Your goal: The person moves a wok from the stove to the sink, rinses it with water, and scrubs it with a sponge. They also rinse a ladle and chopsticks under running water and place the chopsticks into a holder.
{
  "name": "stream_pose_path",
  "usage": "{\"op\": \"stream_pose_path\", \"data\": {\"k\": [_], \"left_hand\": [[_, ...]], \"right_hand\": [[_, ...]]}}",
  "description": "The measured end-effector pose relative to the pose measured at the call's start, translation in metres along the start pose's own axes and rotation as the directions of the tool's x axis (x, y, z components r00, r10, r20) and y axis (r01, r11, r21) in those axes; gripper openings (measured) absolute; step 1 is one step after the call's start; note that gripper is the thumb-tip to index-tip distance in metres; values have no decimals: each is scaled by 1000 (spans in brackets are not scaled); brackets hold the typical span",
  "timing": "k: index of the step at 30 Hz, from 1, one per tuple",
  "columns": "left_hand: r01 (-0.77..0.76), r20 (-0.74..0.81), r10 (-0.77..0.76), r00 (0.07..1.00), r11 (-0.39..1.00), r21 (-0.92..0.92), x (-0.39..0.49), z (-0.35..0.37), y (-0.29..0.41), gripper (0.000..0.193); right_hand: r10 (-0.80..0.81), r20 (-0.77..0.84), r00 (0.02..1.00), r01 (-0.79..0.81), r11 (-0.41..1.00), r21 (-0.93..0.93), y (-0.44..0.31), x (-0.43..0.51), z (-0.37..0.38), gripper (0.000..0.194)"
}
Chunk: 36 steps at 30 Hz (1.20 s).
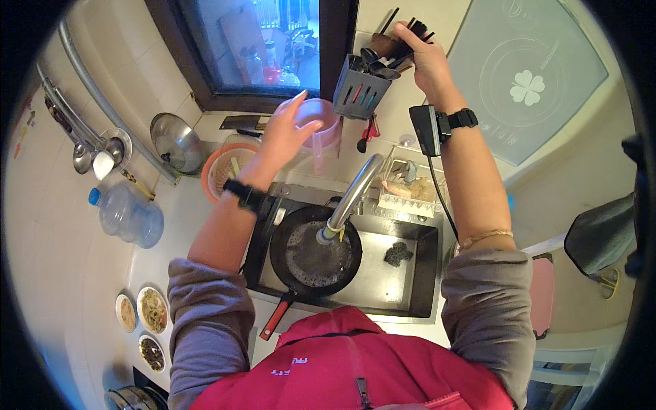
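Note:
My right hand (428, 59) is raised beside the grey utensil holder (357, 95) below the wall tiles. Its thumb and fingers close around several dark sticks that look like chopsticks (410, 38); their lower ends are hard to make out among the spoons and ladles. My left hand (287, 136), slightly blurred, hovers over a pink plastic dipper (325, 120), fingers apart and nothing in them. Below, a black frying pan (316, 284) with a red handle rests over the sink, holding foamy water. The curved metal faucet (353, 192) ends above that water.
A dark scouring pad (398, 254) lies in the metal sink (371, 292). A wire rack (410, 205) with sponges stands behind it. Left are an orange basket (210, 174), a pot lid (177, 143), a cleaver (241, 122), a plastic jug (133, 215) and dishes of food (152, 310).

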<state>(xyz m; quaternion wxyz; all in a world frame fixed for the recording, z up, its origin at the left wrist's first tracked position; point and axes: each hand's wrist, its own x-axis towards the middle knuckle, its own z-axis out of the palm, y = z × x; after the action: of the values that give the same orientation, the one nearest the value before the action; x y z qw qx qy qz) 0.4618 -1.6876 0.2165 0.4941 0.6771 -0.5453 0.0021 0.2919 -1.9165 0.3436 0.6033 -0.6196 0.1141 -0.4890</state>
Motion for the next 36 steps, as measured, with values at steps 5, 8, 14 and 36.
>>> {"op": "stream_pose_path", "data": {"k": [5,8,14,36], "left_hand": [[-19,134,9,991,997,78,67,27,32,78],[20,137,-17,990,1000,-24,80,38,30,75],[-76,80,93,992,977,-200,87,49,9,68],[-142,-107,124,987,971,-193,-16,15,-45,34]], "right_hand": [[54,185,981,-17,981,-195,-18,14,7,31],[104,352,930,-82,994,-78,-20,23,9,26],[63,345,937,-26,994,-109,-16,26,2,23],[-150,-238,960,169,984,59,19,-128,-92,22]]}}
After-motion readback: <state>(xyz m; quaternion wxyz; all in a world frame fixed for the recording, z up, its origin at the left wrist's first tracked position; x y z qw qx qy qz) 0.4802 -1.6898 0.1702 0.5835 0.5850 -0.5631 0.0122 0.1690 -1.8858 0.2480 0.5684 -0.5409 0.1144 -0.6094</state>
